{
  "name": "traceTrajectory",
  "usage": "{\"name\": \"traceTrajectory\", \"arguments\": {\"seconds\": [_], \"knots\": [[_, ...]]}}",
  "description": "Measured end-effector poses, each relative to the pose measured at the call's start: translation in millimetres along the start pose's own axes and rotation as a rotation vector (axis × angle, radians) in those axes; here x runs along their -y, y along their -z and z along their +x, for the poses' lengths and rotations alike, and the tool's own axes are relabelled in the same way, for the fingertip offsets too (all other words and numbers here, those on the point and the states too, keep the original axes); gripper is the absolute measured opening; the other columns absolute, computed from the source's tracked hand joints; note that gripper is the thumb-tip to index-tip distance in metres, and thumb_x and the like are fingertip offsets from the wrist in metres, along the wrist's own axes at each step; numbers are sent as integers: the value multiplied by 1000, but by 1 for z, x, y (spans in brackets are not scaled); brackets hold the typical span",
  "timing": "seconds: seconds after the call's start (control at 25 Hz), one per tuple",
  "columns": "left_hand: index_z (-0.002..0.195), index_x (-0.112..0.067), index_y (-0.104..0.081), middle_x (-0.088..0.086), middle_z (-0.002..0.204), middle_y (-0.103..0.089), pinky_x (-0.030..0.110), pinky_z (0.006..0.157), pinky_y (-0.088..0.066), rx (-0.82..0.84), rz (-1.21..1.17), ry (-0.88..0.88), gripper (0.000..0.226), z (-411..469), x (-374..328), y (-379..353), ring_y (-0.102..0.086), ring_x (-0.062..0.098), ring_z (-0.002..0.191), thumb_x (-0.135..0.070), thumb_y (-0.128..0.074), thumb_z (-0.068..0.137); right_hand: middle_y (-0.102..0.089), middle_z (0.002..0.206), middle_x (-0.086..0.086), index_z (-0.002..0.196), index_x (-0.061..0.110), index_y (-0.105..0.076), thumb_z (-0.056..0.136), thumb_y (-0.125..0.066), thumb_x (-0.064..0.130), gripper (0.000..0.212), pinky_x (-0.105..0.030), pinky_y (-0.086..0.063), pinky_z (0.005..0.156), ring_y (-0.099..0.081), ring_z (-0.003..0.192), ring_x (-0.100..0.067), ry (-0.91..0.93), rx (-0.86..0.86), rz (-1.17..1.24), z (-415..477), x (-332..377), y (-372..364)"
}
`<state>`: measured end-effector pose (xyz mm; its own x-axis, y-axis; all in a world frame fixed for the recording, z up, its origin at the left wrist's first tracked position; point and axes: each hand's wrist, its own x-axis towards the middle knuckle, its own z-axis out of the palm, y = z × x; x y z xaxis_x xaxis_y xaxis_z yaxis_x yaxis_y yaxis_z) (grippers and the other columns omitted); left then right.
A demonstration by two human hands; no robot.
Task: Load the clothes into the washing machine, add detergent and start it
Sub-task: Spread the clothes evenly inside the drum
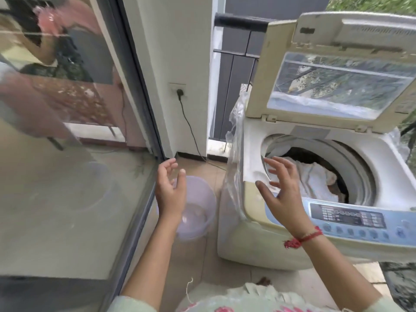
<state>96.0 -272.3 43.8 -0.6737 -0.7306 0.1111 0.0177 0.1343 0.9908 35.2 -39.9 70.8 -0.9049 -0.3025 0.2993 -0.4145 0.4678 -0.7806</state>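
The washing machine (254, 242) stands on the tiled floor (209, 262), with its lid (258, 91) standing up and open. White clothes (315, 176) lie piled inside the round drum. The control panel (351, 218), with its row of buttons, runs along the front edge nearest the person.

Both hands are let go and hold nothing. The right hand (283, 190) is up over the front left corner of the machine, near the drum's rim, with its fingers spread wide. I cannot tell if it touches the machine. A red string (311, 236) is tied round that wrist. The left hand (168, 190) is in the air with loose, spread fingers, above a see-through plastic basin (209, 199) that sits on the floor just beside the machine.

A crinkly clear plastic sheet (235, 167) hangs down the machine's left side. A black plug (180, 93) is in the wall socket, and its cord (189, 127) runs down to the floor. A big glass door (67, 154) is on the left.
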Motion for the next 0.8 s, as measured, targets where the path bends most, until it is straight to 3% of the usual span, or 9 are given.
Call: {"name": "traceTrajectory", "arguments": {"seconds": [0.08,0.24,0.48,0.6,0.72,0.8], "knots": [[107,-30,-51,-10,105,-57,28,89,-48,9,-1,-13,26,-3,3,-6,-55,7,104,-25,-52,81,-33,131,8,128,25,-50,84,-66,11,48,-8,-43,86,-45,111,7,10,-2,8,2,-4,3],[101,-40,-52,-19,106,-58,28,89,-45,125,7,-29,23,-13,-1,-49,-55,2,106,-28,-53,82,-34,131,6,127,27,-49,85,-66,12,47,-18,-45,89,-48,113,-6,-7,-63,-9,6,-28,34],[105,-25,-57,-10,107,-59,25,91,-43,280,80,-88,17,-31,-19,-162,-54,9,106,-19,-57,89,-34,130,6,123,39,-46,85,-66,13,50,-17,-46,83,-48,106,3,-127,-219,49,20,-98,121],[104,-24,-59,-9,105,-57,28,91,-44,287,95,-118,18,-43,-28,-231,-53,2,102,-11,-56,91,-36,126,5,123,35,-47,85,-66,13,48,-23,-49,85,-51,109,-7,-124,-296,25,34,-142,174],[103,-27,-59,-5,108,-58,20,87,-44,350,102,-133,19,-50,-37,-300,-53,-5,101,-12,-55,92,-39,122,1,123,24,-52,84,-66,7,44,-9,-46,80,-52,106,-15,-140,-356,-5,53,-182,221],[101,-32,-57,-13,105,-58,16,82,-43,376,94,-140,22,-56,-43,-334,-54,-3,101,-12,-56,92,-41,121,-3,121,26,-52,84,-65,7,43,-6,-45,77,-52,105,-17,-144,-348,6,67,-201,240]]}}
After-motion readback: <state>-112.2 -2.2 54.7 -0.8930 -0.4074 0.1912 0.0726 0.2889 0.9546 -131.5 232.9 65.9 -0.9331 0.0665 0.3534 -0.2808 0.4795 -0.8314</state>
